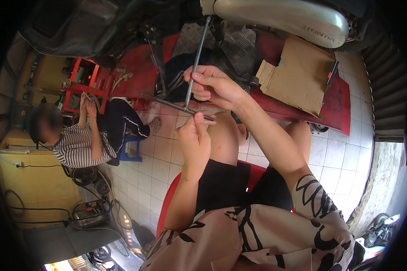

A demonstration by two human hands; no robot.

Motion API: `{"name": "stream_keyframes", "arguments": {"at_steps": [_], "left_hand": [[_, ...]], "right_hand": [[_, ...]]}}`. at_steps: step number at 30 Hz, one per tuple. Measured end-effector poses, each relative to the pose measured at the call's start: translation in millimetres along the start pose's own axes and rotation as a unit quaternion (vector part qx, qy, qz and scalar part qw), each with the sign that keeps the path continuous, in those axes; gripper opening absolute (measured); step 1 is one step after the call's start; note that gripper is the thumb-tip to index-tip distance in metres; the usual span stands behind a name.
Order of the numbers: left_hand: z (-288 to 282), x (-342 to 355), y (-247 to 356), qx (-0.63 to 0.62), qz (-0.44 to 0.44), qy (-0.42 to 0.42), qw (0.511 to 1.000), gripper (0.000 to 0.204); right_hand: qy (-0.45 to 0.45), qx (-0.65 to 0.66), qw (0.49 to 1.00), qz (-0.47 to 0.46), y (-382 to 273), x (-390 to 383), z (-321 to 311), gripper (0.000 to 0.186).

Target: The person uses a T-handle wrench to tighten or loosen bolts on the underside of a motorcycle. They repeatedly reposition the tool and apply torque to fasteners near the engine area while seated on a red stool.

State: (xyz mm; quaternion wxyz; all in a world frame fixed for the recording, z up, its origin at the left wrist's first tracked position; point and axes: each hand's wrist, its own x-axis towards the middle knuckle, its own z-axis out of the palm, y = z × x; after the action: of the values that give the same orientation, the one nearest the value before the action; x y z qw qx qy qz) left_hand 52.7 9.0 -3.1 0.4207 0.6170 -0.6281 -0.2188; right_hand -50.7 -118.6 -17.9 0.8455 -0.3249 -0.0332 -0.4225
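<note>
A T-handle socket wrench (199, 50) rises from my hands, its far tip touching the motorcycle just beside the end of a long silver metal cover (280, 20). My right hand (219, 88) has its fingers and thumb wrapped round the middle of the shaft. Lower down, my left hand (194, 141) is closed on the right end of the crossbar, thumb on top. The bar's other end sticks out to the left. Whatever fastener lies under the wrench tip is hidden.
Below the motorcycle lies a red lift platform (269, 97) with a flattened cardboard piece (298, 74) on its right. At left, a person in a striped shirt (83, 144) sits near a red tool rack (83, 86). Hoses (115, 198) trail over the white tiles. I sit on a red chair (166, 203).
</note>
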Motion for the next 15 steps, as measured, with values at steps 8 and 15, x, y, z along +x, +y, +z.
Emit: {"name": "stream_keyframes", "arguments": {"at_steps": [8, 15], "left_hand": [[-17.5, 0.4, 48.9, -0.065, 0.037, 0.049, 0.996, 0.05], [-7.7, -26.7, 7.2, 0.019, -0.04, -0.073, 0.996, 0.052]], "right_hand": [[0.022, 0.006, 1.0, -0.021, -7.5, -1.8, -17.6, 0.018], [0.005, 0.044, 0.998, -0.034, -10.9, 3.7, -8.0, 0.018]]}}
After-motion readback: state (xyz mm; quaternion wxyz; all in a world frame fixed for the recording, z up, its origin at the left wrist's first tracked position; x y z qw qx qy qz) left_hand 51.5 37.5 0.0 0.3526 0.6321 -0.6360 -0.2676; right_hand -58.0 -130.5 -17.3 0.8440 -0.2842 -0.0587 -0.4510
